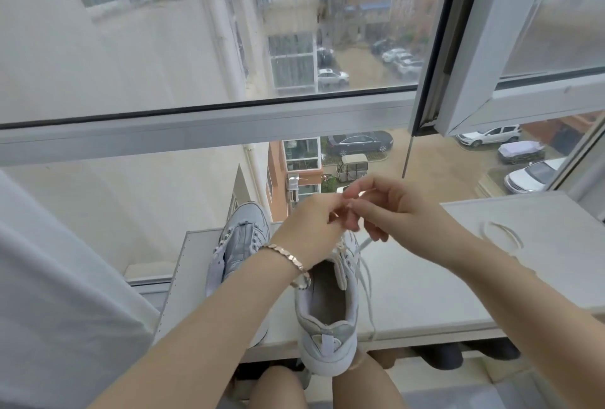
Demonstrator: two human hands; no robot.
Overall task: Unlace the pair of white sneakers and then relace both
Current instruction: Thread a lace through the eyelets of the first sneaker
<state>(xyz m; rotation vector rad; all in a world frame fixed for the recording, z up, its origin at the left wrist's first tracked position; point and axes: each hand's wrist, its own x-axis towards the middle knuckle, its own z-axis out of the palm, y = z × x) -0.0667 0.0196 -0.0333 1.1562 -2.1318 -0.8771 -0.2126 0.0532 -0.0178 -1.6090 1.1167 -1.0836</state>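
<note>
**Lace work at the front eyelets of the nearer sneaker**

Left hand (307, 231) and right hand (393, 212) both pinch the white lace (369, 281) above the nearer sneaker (327, 326), which stands heel-first at the table (425, 294) edge. The other sneaker (242, 238) beside it looks laceless, and its loose lace (510, 233) lies well apart. Whether this is unlacing or relacing is unclear. Either way, the pinched end next has to pass cleanly through one eyelet.
</note>
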